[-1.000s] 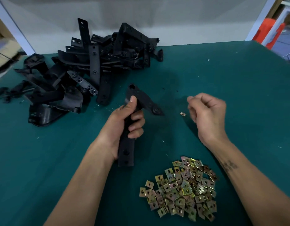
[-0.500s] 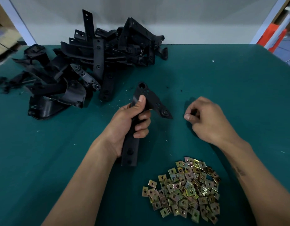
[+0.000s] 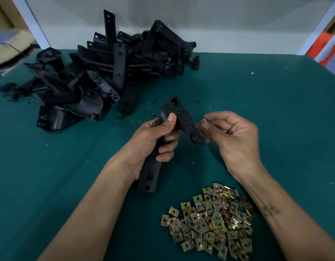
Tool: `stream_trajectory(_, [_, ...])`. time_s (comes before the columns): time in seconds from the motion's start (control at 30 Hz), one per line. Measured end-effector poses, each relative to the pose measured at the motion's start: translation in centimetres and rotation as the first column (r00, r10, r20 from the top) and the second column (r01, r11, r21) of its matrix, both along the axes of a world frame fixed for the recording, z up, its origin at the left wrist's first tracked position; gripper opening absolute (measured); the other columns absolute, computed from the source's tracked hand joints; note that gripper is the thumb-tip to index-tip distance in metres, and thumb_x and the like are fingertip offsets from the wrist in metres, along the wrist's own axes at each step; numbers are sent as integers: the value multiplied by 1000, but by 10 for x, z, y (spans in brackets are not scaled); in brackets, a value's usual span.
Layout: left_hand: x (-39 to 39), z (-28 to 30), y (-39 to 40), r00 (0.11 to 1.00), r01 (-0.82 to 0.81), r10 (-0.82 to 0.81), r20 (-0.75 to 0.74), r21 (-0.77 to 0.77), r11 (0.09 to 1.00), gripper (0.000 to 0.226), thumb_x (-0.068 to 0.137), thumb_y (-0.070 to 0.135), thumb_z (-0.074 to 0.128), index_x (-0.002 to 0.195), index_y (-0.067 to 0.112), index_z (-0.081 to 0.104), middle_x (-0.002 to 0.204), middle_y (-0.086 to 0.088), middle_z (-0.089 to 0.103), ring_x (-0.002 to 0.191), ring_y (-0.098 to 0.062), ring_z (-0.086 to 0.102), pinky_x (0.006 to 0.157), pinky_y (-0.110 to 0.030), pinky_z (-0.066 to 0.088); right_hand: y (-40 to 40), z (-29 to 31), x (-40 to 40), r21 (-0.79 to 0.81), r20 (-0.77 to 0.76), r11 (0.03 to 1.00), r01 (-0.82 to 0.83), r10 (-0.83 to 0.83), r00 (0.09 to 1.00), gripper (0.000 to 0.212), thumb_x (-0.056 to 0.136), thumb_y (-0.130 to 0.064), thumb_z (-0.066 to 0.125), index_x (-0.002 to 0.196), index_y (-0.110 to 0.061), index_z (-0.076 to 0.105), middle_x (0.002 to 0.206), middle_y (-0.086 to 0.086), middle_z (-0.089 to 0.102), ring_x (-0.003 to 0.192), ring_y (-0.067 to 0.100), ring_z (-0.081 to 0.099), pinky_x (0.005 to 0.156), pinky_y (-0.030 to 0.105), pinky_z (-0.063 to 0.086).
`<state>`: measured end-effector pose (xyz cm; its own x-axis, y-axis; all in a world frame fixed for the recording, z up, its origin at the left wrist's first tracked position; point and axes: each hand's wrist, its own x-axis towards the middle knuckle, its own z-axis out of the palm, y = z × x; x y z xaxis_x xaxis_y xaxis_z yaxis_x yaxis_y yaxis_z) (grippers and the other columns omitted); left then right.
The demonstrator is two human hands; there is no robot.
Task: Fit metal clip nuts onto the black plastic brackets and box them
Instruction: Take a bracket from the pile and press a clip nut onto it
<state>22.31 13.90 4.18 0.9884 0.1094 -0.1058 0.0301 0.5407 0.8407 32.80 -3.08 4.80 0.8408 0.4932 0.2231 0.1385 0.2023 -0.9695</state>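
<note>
Head view: the left hand (image 3: 153,140) wraps a black bracket (image 3: 181,117) at mid-length, its angled tab turned toward the right hand (image 3: 236,136), which pinches a single clip nut (image 3: 204,120) just beside that tab, apparently to slide it on; spare clip nuts (image 3: 210,221) lie below both grips.

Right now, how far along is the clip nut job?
Early, by the look of it. Done: no finished bracket or box is in view. In hand: the left hand grips one black bracket; the right hand pinches a clip nut beside it, not yet fitted. Left: the bracket pile and the nut pile.
</note>
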Motion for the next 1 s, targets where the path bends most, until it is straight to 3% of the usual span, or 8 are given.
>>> stream_trajectory(0.1, [0, 1, 0, 1000, -21, 21, -1, 7, 1000, 42, 92, 40, 71, 74, 21, 39, 72, 0, 31, 49, -9, 27, 37, -19, 27, 0, 4, -3, 78, -63, 997, -15, 20, 998, 16, 87, 2, 73, 89, -14, 74, 82, 7, 78, 66, 17, 73, 53, 21, 51])
stream_trajectory(0.2, [0, 1, 0, 999, -38, 37, 8, 30, 999, 39, 94, 41, 69, 75, 21, 41, 71, 1, 31, 48, -9, 27, 37, -19, 29, -4, 6, -3, 48, -58, 997, -60, 63, 996, 12, 93, -5, 70, 90, -16, 71, 76, 10, 76, 49, 24, 66, 40, 20, 42])
stream_trajectory(0.33, [0, 1, -3, 999, -34, 34, 11, 58, 998, 37, 92, 42, 67, 73, 21, 43, 70, 2, 31, 48, -8, 27, 37, -18, 30, -3, 6, -5, 21, -114, 995, -98, 100, 988, 13, 87, -10, 72, 80, -21, 75, 68, 10, 70, 39, 24, 59, 35, 21, 40])
stream_trajectory(0.47, [0, 2, -3, 1000, -22, 23, -5, 41, 999, 35, 95, 40, 65, 76, 21, 43, 71, 2, 32, 49, -8, 28, 37, -17, 30, -4, 8, -6, 88, -172, 988, -125, 138, 975, 6, 80, -11, 72, 86, -9, 72, 69, 11, 71, 53, 23, 66, 46, 23, 49])
stream_trajectory(0.67, [0, 2, -3, 1000, 10, -10, -6, 35, 999, 37, 95, 39, 65, 72, 22, 42, 70, 3, 35, 48, -7, 28, 36, -17, 31, -5, 12, -4, 195, -220, 972, -130, 172, 960, 11, 73, -6, 75, 78, -14, 80, 80, 7, 75, 76, 16, 71, 67, 21, 57])
stream_trajectory(0.77, [-1, 1, -3, 1000, 13, -13, -6, 33, 999, 37, 96, 39, 65, 74, 22, 41, 70, 2, 35, 49, -7, 28, 37, -17, 30, -6, 12, -3, 142, -142, 980, -140, 161, 977, 8, 77, -11, 75, 79, -16, 81, 80, 6, 76, 76, 17, 72, 67, 23, 56])
stream_trajectory(0.87, [0, 2, -3, 1000, 14, -13, -6, 34, 999, 37, 93, 40, 68, 73, 22, 42, 71, 2, 35, 49, -7, 29, 37, -17, 30, -6, 11, -4, 80, -45, 990, -115, 119, 992, 17, 84, 1, 75, 85, -16, 77, 80, 2, 75, 75, 14, 69, 69, 24, 56])
stream_trajectory(1.0, [0, 2, -4, 1000, 16, -16, -4, 35, 999, 37, 91, 41, 70, 74, 21, 43, 71, 2, 35, 48, -7, 29, 36, -17, 29, -7, 12, -2, 82, -41, 993, -86, 89, 995, 19, 81, 4, 77, 93, -11, 74, 83, 4, 76, 77, 17, 70, 73, 25, 56])
